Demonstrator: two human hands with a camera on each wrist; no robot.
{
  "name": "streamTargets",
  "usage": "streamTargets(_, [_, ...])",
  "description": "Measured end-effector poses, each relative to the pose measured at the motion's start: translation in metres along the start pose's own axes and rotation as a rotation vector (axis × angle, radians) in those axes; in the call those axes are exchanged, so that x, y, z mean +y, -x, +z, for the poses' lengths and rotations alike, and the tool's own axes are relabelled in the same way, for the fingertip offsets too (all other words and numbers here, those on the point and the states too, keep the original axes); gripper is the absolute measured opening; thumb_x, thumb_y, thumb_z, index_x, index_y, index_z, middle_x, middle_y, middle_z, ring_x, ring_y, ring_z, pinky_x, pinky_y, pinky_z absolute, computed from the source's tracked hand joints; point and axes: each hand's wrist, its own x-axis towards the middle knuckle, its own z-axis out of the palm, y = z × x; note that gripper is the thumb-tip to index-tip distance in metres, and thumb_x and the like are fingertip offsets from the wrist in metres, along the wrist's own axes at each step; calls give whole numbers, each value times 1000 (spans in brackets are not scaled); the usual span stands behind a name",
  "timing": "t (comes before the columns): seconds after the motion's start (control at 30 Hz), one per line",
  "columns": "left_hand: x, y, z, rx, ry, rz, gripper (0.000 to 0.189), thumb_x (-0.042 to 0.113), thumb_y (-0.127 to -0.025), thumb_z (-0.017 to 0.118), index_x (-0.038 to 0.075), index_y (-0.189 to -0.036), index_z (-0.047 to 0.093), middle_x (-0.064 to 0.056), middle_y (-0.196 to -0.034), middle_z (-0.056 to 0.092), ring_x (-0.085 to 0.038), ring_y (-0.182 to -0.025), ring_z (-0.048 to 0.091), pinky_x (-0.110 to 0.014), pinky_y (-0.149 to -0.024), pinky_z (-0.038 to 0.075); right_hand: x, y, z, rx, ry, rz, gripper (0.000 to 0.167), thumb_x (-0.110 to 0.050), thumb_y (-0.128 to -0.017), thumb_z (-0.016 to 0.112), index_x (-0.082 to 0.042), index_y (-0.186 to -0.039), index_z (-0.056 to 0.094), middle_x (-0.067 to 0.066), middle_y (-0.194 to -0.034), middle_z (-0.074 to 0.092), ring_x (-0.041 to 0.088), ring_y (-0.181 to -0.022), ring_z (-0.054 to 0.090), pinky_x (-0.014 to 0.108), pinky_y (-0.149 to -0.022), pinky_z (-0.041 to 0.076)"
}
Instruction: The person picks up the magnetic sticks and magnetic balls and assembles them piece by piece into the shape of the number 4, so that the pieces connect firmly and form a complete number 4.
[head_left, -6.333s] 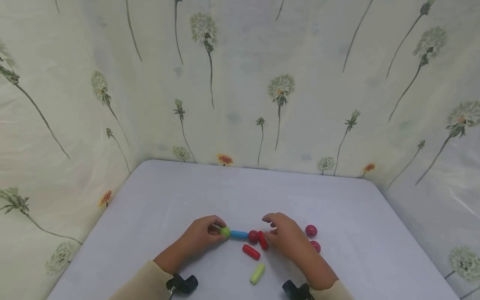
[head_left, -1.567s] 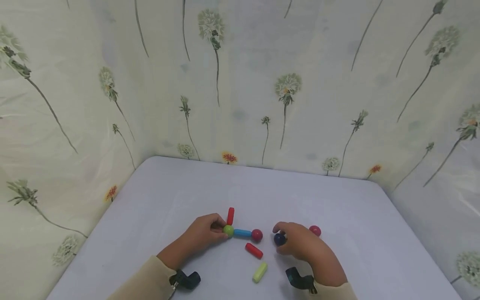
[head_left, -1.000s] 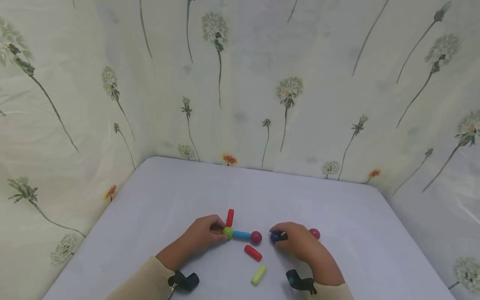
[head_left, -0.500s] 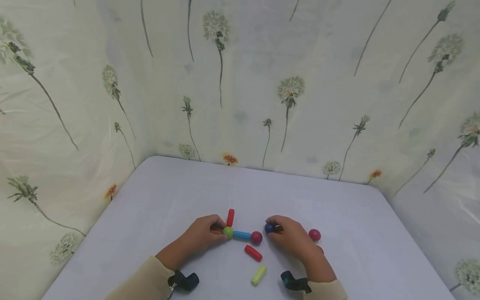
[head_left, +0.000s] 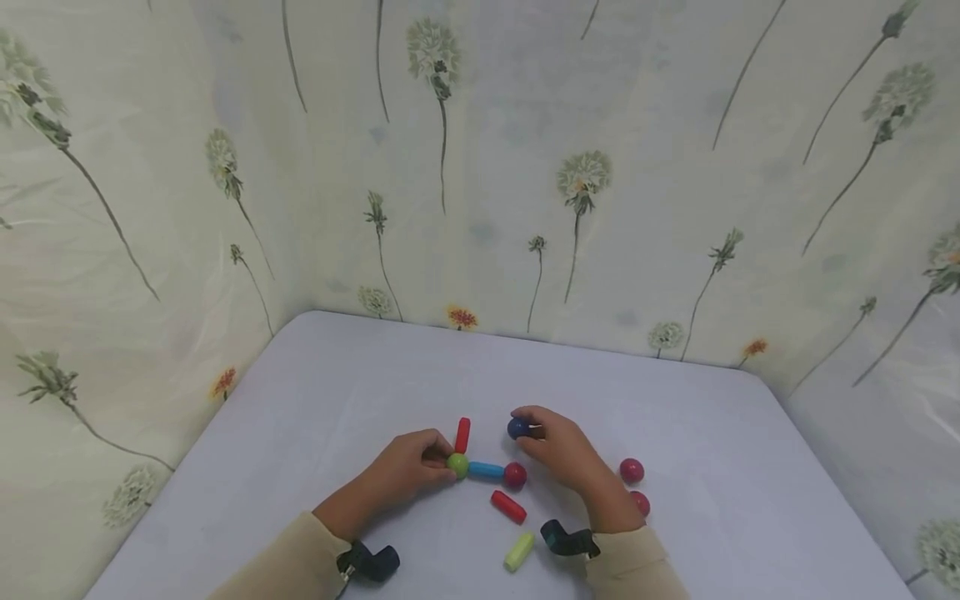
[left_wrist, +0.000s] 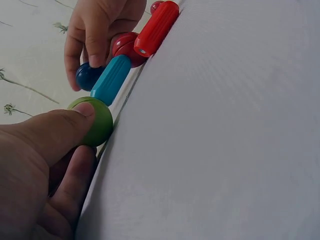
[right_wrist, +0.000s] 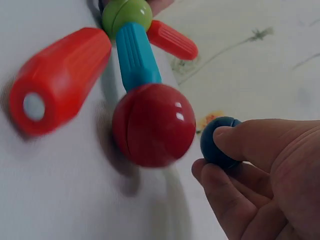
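Observation:
My left hand pinches a green ball between thumb and fingers. A ribbed blue rod joins that ball to a red ball. From the green ball's far side a red rod sticks out. In my right hand, a dark blue ball is pinched by thumb and fingertips, beyond and apart from the red ball. Nearer the body lie a second red rod, which shows a silvery disc in its end in the right wrist view, and a yellow-green rod.
Two more red balls, a farther red ball and a nearer red ball, lie right of the right forearm. All rests on a white table, backed by a dandelion-print cloth.
One red rod went from beside the right hand to the green ball's far side. The right hand then took the dark blue ball and carried it leftward and away. The left hand stayed put.

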Motion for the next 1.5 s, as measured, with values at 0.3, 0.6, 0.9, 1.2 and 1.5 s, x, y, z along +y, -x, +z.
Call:
streamTargets(0.3, [1, 1, -2, -14, 3, -12, 27, 26, -88, 86, 25, -111, 70, 12, -100, 69, -9, -93, 66, -31, -88, 59, -14, -14, 13, 2, -30, 6, 46, -25, -101, 71, -32, -145, 60, 3, -147, 62, 31, -135, 60, 53, -106, 53])
streamTargets(0.6, [0, -1, -2, -4, -15, 26, 27, 27, -89, 86, 25, -111, 71, 13, -100, 70, -8, -92, 66, -29, -87, 59, -29, -22, 20, -23, -56, -48, 46, -25, -103, 67, -34, -147, 58, 2, -149, 60, 31, -135, 60, 54, -107, 52])
streamTargets(0.9, [-1, -1, -3, 1, -22, 34, 27, 28, -89, 85, 25, -112, 70, 14, -99, 70, -7, -92, 66, -28, -87, 58, -39, -26, 28, -50, -60, -92, 44, -24, -105, 63, -32, -149, 57, 1, -151, 59, 31, -134, 61, 55, -107, 52])
streamTargets(1.2, [-3, -1, -3, -4, -23, 43, 26, 26, -90, 84, 24, -112, 71, 14, -98, 70, -7, -92, 65, -29, -86, 57, -46, -31, 32, -65, -61, -96, 46, -25, -106, 63, -34, -150, 55, 0, -153, 58, 30, -135, 61, 54, -107, 52])
streamTargets(1.5, [-1, 0, -4, -15, -3, 46, 26, 26, -89, 85, 24, -112, 71, 14, -99, 71, -7, -91, 66, -27, -85, 57, -46, -35, 35, -63, -44, -120, 46, -24, -106, 62, -32, -151, 55, 1, -154, 57, 31, -135, 61, 56, -108, 50])
